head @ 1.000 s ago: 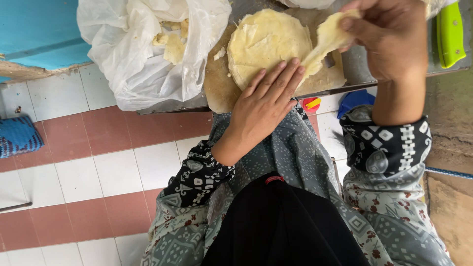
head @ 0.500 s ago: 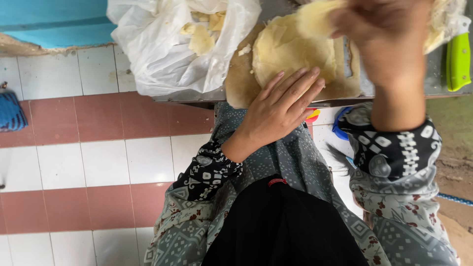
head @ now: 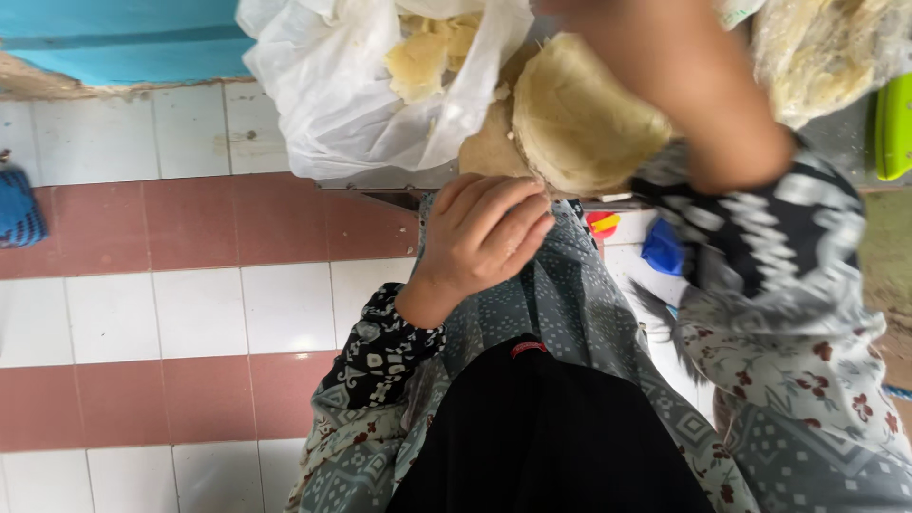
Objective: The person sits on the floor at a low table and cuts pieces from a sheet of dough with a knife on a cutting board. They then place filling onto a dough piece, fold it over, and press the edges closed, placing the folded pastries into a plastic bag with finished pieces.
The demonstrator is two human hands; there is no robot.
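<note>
A flat round of pale yellow dough [head: 579, 123] lies on a brown wooden board [head: 489, 152] at the table's near edge. My left hand [head: 484, 237] rests just below the board at that edge, fingers loosely bent and side by side, with nothing in it. My right forearm [head: 684, 85] crosses over the right side of the dough and runs out of the top of the picture, so my right hand is hidden. A white plastic bag [head: 332, 114] left of the board holds yellowish dough pieces [head: 423, 57].
A second clear bag of dough [head: 817, 47] sits at the top right, with a green object [head: 893, 123] beside it. Red and white floor tiles [head: 190, 304] lie below the table. Blue [head: 662, 249] and red [head: 601, 223] items lie on the floor; a blue cloth [head: 19, 209] is far left.
My left hand slid off the dough round back to the table's edge. My right hand, which held a strip of dough, rose out of the top of the picture.
</note>
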